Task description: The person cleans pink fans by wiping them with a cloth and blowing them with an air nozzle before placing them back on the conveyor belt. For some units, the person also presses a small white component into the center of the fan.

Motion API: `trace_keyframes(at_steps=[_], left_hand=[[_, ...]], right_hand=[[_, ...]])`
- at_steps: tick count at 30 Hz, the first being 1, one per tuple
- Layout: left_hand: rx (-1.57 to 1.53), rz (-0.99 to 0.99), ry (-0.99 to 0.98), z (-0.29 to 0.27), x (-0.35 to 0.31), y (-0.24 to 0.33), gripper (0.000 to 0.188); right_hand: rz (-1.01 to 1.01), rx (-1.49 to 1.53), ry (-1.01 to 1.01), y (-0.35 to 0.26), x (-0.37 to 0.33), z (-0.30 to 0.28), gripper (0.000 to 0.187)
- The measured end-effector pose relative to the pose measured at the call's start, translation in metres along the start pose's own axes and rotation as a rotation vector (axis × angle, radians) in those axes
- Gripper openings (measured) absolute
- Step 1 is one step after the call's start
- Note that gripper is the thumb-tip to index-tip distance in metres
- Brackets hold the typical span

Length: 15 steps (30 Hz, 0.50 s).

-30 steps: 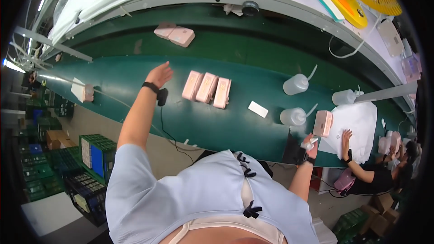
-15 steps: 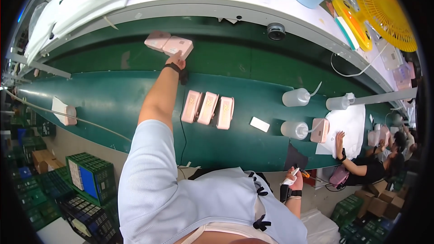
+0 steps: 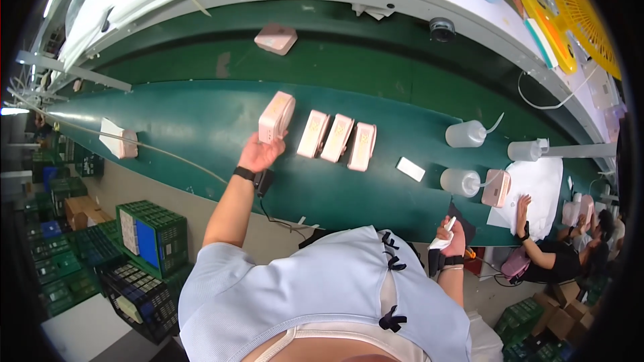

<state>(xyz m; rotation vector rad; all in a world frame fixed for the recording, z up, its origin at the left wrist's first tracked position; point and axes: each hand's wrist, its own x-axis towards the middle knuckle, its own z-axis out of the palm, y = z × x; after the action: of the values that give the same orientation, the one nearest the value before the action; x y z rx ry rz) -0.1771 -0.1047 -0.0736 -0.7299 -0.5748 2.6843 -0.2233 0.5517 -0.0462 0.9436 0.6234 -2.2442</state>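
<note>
Your left hand (image 3: 260, 155) was curled round the near end of a pink case (image 3: 276, 115), just left of three similar cases (image 3: 337, 139). Your right hand (image 3: 457, 240) clasped a white item (image 3: 442, 237), near a translucent bottle (image 3: 459, 182).

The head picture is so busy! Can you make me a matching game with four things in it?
1. Fan
2. White block
3. Leftmost pink box near the row of three
4. White sheet

A. Under a co-worker's hand
B. In the left grip
C. Yellow, upper right
D. Between the row of three and the bottles

Pairs: 1-C, 2-D, 3-B, 4-A
</note>
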Motion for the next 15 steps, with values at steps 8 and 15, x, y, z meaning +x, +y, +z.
trace_keyframes(at_steps=[8,15], left_hand=[[0.064,0.068,-0.056,-0.052,0.011,-0.044,0.056],[0.278,0.42,0.653,0.014,-0.019,-0.098,0.055]], right_hand=[[0.029,-0.052,0.028,0.005,0.007,0.02,0.017],[0.017,-0.037,0.041,0.007,0.002,0.006,0.016]])
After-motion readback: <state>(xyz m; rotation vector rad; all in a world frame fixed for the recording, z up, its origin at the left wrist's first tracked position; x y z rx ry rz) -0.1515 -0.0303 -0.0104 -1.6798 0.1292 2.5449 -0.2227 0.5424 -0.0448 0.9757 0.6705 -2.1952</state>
